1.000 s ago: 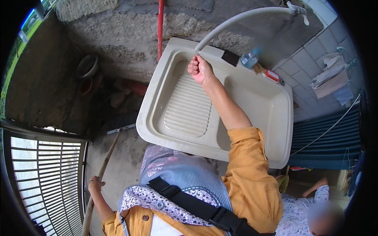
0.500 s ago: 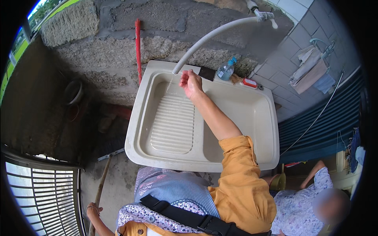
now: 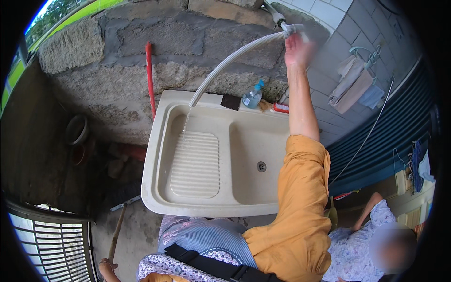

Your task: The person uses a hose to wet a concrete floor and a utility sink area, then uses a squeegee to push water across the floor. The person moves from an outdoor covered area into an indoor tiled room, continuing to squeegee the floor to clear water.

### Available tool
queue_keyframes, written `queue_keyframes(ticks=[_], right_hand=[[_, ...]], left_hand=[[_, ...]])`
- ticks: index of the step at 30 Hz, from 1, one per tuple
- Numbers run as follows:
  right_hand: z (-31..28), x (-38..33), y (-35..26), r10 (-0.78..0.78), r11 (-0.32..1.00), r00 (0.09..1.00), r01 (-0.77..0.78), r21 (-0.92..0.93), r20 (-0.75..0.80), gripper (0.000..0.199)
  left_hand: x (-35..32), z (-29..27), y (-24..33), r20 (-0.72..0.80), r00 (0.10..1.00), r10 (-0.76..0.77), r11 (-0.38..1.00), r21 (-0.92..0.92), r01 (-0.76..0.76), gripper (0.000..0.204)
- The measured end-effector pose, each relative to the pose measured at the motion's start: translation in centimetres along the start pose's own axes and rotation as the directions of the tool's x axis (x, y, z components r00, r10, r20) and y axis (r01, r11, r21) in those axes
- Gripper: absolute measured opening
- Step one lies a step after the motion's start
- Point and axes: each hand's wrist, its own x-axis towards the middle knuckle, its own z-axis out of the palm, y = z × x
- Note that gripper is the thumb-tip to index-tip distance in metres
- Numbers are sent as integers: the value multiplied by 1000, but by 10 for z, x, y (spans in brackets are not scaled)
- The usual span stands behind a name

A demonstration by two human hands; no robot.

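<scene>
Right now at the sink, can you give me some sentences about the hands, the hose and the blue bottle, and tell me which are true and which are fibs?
1. Water is running out of the hose. True.
2. The left hand holds a sponge. False: it holds a wooden pole.
3. The blue pump bottle lies down inside the sink. False: it stands upright at the back edge.
4. The right hand is up at the tap. True, though blur hides exactly how the fingers sit.
5. The red pole is to the right of the hose. False: it is to the left.
6. The ribbed part is in the left basin. True.
</scene>
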Motion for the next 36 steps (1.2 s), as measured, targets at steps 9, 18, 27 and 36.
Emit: queue_keyframes(ticks=[9,18,27,36], right_hand=[[-2,31,7,-106,990,991,98,103,82,46],[-10,60,21,-104,969,988,74,235,117,41],[4,1,9,-226,914,974,220,-342,23,31],[22,-27,-11,-136,-744,358,579,-334,924,53]], left_hand=[[-30,-13,14,-145,989,26,999,35,-21,48],[-5,-7,5,-96,995,-14,999,48,18,48],[-34,-18,19,-148,989,23,1000,24,-20,49],[-52,-18,13,-124,992,26,1000,-1,-26,42]])
